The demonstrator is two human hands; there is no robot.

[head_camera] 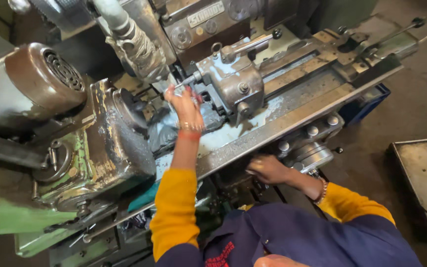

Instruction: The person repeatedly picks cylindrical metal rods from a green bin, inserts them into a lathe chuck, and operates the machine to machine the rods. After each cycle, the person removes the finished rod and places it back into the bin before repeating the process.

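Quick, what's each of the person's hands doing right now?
Left hand: up at the lathe's work area, fingers closed on a small part.
Right hand: below the lathe bed, at the controls; grip cannot be told.

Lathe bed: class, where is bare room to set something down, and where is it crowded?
Free: the flat bed right of the tool post, and the grey tray far right. Crowded: around the left hand near the chuck.

only one label showing: small pale rectangular nameplate sitting up top on lathe headstock, dark lettering
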